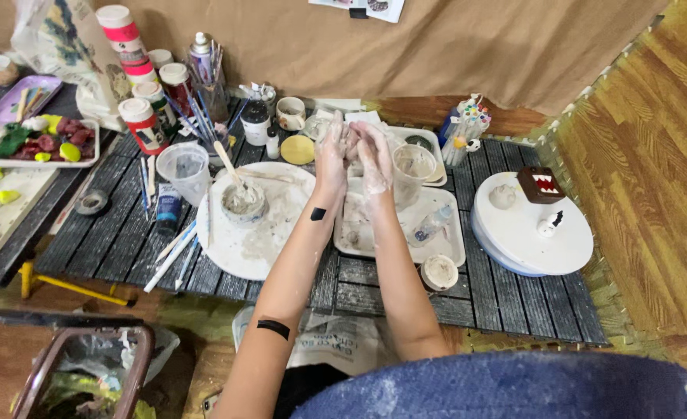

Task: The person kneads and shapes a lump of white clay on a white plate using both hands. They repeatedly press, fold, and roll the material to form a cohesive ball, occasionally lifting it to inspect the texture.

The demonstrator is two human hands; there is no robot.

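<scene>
Above white tray [456, 248], chalky left hand [330, 155], right hand [374, 159], cupped together, contents hidden.

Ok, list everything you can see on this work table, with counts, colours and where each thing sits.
Slatted table: one, dark grey, centre.
Round plate: one, white, clay-smeared, left of the hands.
Small bowl: one, grey paste and a stick inside, on the plate.
Square tray: one, white, under the hands.
Clear cup: one, left of the plate.
Paint bottles: several, red-capped, back left.
Turntable: one, white, right.
Brown box figure: one, on the turntable.
Marker cup: one, mixed colours, back right.
Left hand: clay-coated, pressed against the other.
Right hand: clay-coated.
</scene>
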